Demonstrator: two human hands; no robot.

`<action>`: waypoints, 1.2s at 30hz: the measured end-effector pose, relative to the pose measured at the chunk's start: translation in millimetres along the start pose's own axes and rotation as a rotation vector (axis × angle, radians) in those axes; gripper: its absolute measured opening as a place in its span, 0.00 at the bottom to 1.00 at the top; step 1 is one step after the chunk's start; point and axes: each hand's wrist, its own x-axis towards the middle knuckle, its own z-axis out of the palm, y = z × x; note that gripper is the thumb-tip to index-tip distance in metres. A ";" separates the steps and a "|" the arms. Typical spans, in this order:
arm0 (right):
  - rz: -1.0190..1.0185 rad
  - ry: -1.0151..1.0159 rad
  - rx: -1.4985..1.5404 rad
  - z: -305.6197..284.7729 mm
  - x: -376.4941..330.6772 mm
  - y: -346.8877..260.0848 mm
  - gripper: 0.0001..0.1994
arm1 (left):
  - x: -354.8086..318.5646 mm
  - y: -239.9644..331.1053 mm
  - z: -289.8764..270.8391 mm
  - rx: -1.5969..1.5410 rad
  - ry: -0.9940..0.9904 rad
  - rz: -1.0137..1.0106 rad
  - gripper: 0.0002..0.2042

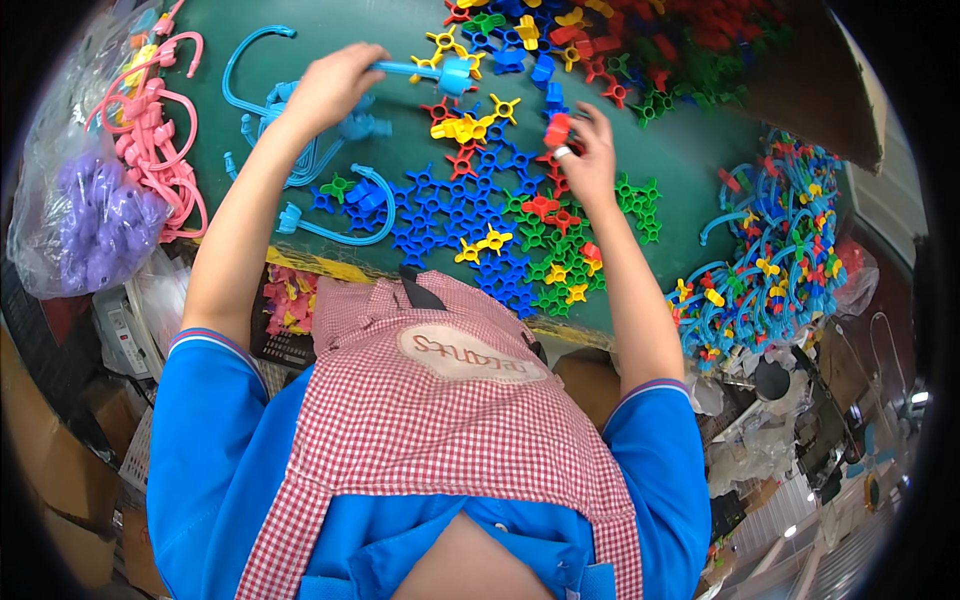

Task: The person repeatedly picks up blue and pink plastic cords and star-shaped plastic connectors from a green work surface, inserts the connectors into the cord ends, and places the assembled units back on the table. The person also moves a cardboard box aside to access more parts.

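Note:
My left hand [340,88] is closed around one end of a light blue plastic rod [400,67], whose blocky end [456,76] points right. My right hand [588,152] pinches a small red plastic piece [557,130] between thumb and fingers, just below a blue plastic piece [554,95]. Between and below the hands lie many star-shaped connectors: blue ones [450,208], green ones [640,205] and yellow ones [503,108]. Under my left forearm and wrist are light blue curved plastic pieces [388,215], partly overlapping one another.
At the right edge of the green table [680,160] is a heap of light blue curved pieces with coloured connectors [770,265]. Pink curved pieces [160,140] lie at the far left, beside a clear bag of purple pieces [108,215]. More red connectors [680,25] are at the back.

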 end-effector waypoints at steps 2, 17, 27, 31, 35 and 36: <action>0.234 0.207 0.274 -10.3 -5.9 13.6 0.16 | 0.4 17.8 -15.3 -0.068 0.217 0.008 0.11; -0.031 -0.301 -0.745 -11.3 36.0 0.8 0.16 | -36.4 103.0 -38.8 -0.037 0.363 -0.125 0.11; -0.051 -0.097 -0.578 44.5 33.2 -18.9 0.14 | -49.6 119.7 -27.2 -0.546 0.648 -0.184 0.11; 0.202 0.266 -0.282 -22.0 -4.0 -7.1 0.15 | -75.9 123.5 -22.1 -0.690 0.609 -0.356 0.10; 0.557 0.328 -0.266 -82.9 -72.4 41.3 0.14 | -82.2 140.3 -2.7 -0.890 0.470 -0.438 0.10; 0.488 0.311 -0.207 -84.3 -82.0 44.5 0.15 | -78.6 145.7 0.8 -0.953 0.409 -0.449 0.11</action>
